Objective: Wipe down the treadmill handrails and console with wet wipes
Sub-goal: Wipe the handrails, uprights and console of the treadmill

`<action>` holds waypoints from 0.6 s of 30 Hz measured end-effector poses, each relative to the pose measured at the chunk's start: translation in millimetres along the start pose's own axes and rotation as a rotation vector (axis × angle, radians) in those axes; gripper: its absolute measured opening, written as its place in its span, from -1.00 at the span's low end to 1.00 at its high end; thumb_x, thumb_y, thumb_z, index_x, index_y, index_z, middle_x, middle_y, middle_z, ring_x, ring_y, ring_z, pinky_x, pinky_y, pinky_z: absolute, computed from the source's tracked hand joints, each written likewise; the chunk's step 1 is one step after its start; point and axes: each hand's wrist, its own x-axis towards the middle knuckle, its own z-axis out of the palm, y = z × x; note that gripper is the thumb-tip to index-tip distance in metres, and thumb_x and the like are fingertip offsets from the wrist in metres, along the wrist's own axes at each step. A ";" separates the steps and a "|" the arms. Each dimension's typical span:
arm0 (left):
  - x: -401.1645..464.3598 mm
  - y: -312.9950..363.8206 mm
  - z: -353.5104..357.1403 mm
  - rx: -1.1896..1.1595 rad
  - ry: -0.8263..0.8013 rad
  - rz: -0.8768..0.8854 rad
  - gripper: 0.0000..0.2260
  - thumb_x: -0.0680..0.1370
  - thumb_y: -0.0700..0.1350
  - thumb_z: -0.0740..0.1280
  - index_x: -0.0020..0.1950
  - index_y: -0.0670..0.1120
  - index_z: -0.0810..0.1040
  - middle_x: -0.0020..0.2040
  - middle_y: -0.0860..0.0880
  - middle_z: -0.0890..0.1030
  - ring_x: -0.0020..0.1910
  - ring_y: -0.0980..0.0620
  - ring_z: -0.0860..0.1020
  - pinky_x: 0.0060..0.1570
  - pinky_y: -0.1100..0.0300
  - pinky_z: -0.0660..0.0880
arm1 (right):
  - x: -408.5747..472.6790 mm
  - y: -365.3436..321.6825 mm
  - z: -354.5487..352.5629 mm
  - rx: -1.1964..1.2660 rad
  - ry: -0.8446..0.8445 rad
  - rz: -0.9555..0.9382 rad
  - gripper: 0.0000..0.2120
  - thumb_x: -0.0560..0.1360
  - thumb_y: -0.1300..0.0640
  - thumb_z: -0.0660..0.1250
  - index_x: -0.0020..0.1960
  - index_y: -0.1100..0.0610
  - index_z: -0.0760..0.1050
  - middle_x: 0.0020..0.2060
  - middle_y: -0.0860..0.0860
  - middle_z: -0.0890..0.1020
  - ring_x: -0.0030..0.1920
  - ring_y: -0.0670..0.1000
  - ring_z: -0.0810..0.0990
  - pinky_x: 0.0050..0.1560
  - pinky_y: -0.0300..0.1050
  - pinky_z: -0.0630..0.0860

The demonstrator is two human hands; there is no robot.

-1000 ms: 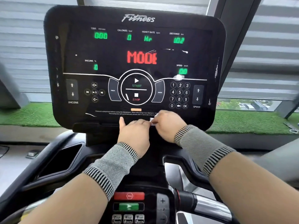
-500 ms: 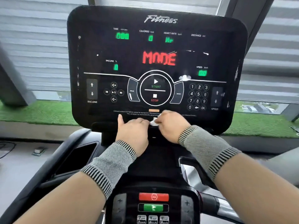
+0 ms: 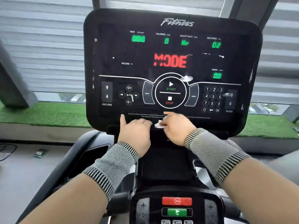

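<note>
**Glossy console, knitted cuffs, turf behind**

The console point(image 3: 171, 65) has a smooth, glossy black plastic face that carries pale smears and specks, inside a duller matt black rim. A small white wipe point(image 3: 159, 124), soft and crumpled like damp cloth or paper, shows between the two hands. Both wrists wear grey knitted cloth wrist sleeves point(image 3: 111, 167) with ribbed striped edges. The lower control panel point(image 3: 177, 207) is matt black plastic with shiny red and green buttons. A strip of rough green artificial turf point(image 3: 45, 112) lies behind, below matt grey slatted blinds point(image 3: 45, 46).
</note>
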 end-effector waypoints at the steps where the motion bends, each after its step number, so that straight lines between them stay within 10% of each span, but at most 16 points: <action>1: -0.4 -2.6 0.2 0.012 0.003 0.000 -0.63 0.52 -0.17 0.14 0.30 0.05 0.44 0.23 0.11 0.52 0.26 0.08 0.46 0.44 -0.21 -0.13 | 5.0 -12.6 3.2 -0.005 -0.009 -0.023 -0.69 0.51 0.18 0.13 0.14 0.10 0.57 0.14 0.12 0.53 0.17 0.12 0.51 0.20 0.00 0.46; 18: -12.4 -55.0 -8.8 -0.036 0.022 -0.029 -0.59 0.52 -0.17 0.13 0.36 0.07 0.40 0.27 0.13 0.51 0.29 0.11 0.44 0.45 -0.19 -0.13 | 32.2 -69.2 17.9 0.011 0.030 -0.094 -0.73 0.53 0.17 0.15 0.08 0.08 0.60 0.00 0.07 0.54 0.08 0.08 0.53 0.17 -0.02 0.46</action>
